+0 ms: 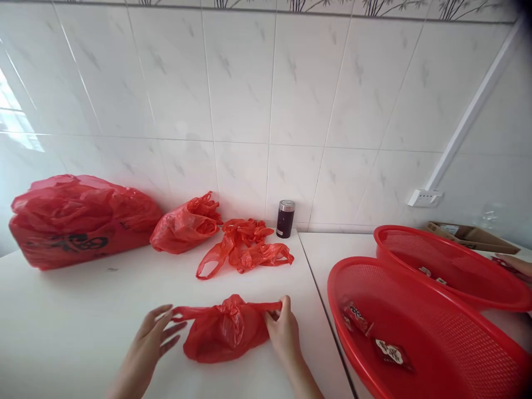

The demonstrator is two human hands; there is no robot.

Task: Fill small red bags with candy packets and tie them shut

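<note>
A small red plastic bag (pixel 226 338), knotted at its top and bulging with contents I cannot make out, rests on the white table in front of me. From the knot, two twisted handles stretch out to either side. My left hand (pixel 149 338) has the left handle's end at its thumb and index finger, the other fingers spread loosely. Pinched between the thumb and fingers of my right hand (pixel 285 332) is the right handle, close against the bag's side. Just beyond lie crumpled red plastic bags (pixel 249 246).
A large stuffed red bag (pixel 83 221) and a smaller red bundle (pixel 185 224) sit along the wall, near a dark flask (pixel 285 219). To the right, a red basket (pixel 344 271) holds several wrapped packets. Behind it are another red basket (pixel 386 230), a cardboard box (pixel 490 241) and another person's hand (pixel 517 264).
</note>
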